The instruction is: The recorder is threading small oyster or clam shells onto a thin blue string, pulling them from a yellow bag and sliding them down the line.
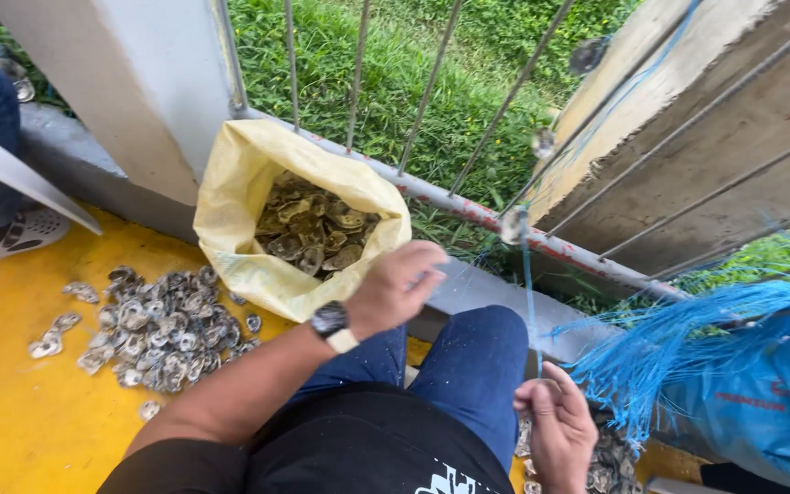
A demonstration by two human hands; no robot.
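Thin blue line [529,302] runs near-vertical, right of centre, from a shell [513,224] strung at the railing down to the right hand [555,423] at lower right. That hand's fingers are curled, pinching the line's lower end. Left hand [398,285] sits mid-frame, up and to the left of the line, fingers bunched together; whether they hold anything I cannot tell. It hovers just over the yellow sack [240,220] of shells. Loose shell pile [162,325] on yellow floor, left. Blue twine bundle [678,343] at right.
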